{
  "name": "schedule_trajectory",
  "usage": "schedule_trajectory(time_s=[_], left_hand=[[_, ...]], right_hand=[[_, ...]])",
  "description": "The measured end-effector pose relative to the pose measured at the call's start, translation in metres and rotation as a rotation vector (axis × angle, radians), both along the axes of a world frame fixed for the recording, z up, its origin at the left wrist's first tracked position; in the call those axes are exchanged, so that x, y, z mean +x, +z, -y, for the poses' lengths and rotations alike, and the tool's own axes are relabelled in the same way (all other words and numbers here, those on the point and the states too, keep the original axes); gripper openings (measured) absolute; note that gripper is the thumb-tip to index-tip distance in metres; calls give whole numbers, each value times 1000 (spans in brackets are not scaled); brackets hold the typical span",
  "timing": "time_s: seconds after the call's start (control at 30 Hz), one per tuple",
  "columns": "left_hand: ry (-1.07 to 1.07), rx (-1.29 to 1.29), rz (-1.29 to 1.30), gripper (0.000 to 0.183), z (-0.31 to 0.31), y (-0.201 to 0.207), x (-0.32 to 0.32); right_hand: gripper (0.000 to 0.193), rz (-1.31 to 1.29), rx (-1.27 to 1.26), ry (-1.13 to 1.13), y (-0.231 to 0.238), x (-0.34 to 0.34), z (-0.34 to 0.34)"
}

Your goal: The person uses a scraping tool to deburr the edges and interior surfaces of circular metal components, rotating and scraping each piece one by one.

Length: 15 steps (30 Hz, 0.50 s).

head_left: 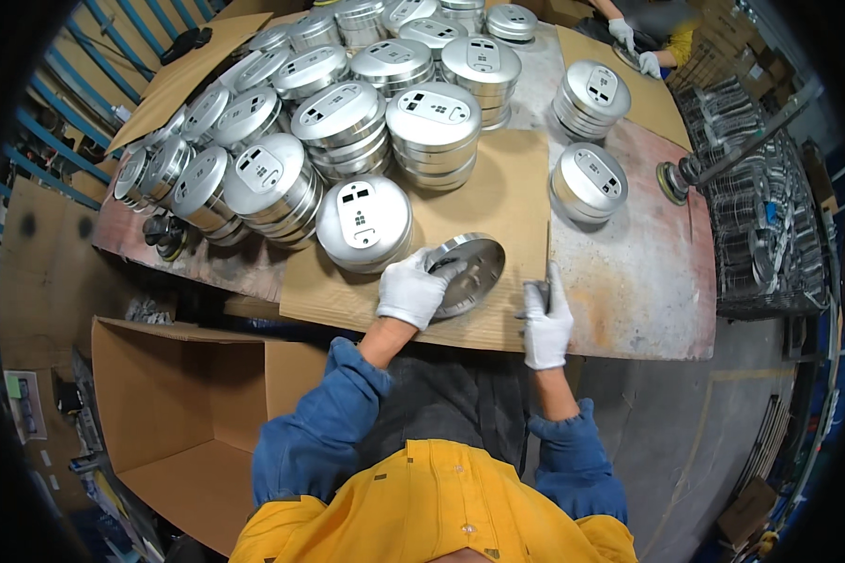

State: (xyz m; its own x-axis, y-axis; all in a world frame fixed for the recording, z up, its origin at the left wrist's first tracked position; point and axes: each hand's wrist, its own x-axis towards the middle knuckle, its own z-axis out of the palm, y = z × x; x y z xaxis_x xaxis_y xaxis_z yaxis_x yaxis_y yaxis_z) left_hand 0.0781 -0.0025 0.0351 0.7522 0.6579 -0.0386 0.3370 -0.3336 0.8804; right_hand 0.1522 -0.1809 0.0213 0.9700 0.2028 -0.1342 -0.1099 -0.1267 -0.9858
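Holding a metal disc (472,280) mid-frame
Grip firmly with your left hand (413,292); whether your right hand (547,324) holds anything is unclear.

A grey floor (652,450) is crossed by faint yellowish lines (751,374) at the right. A worktable (629,305) is seen beside it, its top scuffed and stained in pale grey and dull red. The upper left is bounded by slanting blue bars (63,164), below which a brown panel (47,272) is marked by two dark smudges. Brown cartons (734,39) are stacked at the upper right.
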Motion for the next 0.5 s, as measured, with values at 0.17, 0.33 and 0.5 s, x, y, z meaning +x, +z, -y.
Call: schedule_trajectory(time_s=[0.17, 0.33, 0.5], left_hand=[[59, 314, -121, 39, 7, 6, 2], [-13, 414, -101, 33, 13, 13, 3], [-50, 495, 8, 25, 16, -2, -2]], right_hand=[[48, 693, -465, 357, 11, -8, 45], [32, 513, -1074, 771, 63, -25, 30], [31, 542, -1156, 890, 67, -23, 20]])
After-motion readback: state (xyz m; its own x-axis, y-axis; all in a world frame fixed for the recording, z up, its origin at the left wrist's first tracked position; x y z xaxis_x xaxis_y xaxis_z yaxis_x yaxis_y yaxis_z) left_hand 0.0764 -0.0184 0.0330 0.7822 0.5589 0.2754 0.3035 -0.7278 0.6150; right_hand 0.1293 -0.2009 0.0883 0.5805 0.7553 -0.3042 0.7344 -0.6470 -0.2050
